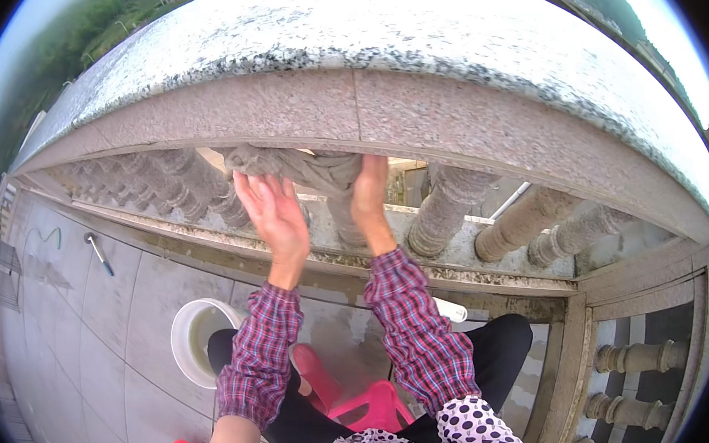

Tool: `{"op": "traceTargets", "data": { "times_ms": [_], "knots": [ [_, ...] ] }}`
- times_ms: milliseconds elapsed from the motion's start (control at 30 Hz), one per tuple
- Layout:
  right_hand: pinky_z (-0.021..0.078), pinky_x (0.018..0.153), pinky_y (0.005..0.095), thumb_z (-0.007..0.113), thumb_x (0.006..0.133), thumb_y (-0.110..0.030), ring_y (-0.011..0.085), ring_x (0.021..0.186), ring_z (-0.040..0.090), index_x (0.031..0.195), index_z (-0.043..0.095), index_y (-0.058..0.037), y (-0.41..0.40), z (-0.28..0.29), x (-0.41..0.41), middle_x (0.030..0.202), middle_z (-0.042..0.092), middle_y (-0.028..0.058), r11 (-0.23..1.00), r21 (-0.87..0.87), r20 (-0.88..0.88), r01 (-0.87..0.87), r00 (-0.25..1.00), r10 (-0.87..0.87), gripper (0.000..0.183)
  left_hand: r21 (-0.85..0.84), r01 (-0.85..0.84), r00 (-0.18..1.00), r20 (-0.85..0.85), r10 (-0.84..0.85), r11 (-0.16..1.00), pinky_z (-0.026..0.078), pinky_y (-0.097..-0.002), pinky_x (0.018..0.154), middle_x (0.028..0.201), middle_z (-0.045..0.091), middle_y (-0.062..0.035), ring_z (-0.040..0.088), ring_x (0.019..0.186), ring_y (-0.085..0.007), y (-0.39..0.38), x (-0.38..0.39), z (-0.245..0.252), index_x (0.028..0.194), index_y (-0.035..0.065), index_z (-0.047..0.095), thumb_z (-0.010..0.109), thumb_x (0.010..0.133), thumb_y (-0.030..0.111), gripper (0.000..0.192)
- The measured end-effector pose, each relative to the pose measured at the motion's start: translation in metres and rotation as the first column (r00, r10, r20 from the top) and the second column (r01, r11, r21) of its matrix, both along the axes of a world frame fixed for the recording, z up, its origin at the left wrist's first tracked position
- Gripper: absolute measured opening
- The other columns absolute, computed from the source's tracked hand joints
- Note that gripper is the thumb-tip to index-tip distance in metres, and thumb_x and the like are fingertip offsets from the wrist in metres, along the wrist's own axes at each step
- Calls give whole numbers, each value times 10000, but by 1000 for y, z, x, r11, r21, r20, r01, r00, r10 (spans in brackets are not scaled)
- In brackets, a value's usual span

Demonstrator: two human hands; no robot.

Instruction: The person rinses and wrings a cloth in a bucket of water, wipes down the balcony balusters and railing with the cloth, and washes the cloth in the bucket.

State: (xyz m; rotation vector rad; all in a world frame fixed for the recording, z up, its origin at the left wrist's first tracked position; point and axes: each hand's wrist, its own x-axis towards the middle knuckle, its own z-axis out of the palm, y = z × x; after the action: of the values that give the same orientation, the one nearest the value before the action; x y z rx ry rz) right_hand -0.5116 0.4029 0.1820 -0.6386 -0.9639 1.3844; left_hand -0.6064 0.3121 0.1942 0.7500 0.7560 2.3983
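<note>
A wrung, grey-brown cloth (pixel 299 168) is bunched across the upper part of a stone baluster (pixel 347 221), just under the balustrade's top rail. My left hand (pixel 271 212) has its palm turned up and its fingers extended, their tips touching the cloth's left end from below. Against the cloth's right end is my right hand (pixel 369 191). Its fingers reach up behind the rail's lower edge and are hidden, so its grip cannot be made out.
Overhead runs the granite top rail (pixel 357 106); more balusters (pixel 455 211) stand either side. A white bucket (pixel 180 339) holding cloudy liquid is on the tiled floor, near a pink plastic stool (pixel 377 404). A dark-handled brush-like tool (pixel 101 254) lies at left, a white object (pixel 452 310) by the base.
</note>
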Motion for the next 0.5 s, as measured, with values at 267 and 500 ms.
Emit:
{"op": "traceTargets", "data": {
  "times_ms": [267, 500],
  "knots": [
    [280, 911, 345, 374, 872, -167, 264, 1097, 368, 1138, 422, 43, 62, -40, 26, 1172, 419, 199, 976, 205, 643, -70, 761, -80, 342, -169, -198, 962, -224, 158, 966, 216, -319, 993, 1250, 334, -105, 334, 1116, -201, 45, 23, -18, 1337, -11, 141, 318, 939, 209, 488],
    [386, 652, 354, 469, 819, -134, 271, 746, 530, 874, 559, 31, 71, -108, 10, 852, 539, 219, 995, 46, 618, 83, 781, -93, 196, -236, -565, 581, -795, 178, 791, 206, -371, 1011, 1297, 297, -297, 292, 1220, -353, 61, 29, -44, 1246, -147, 272, 324, 920, 197, 477]
  ]
}}
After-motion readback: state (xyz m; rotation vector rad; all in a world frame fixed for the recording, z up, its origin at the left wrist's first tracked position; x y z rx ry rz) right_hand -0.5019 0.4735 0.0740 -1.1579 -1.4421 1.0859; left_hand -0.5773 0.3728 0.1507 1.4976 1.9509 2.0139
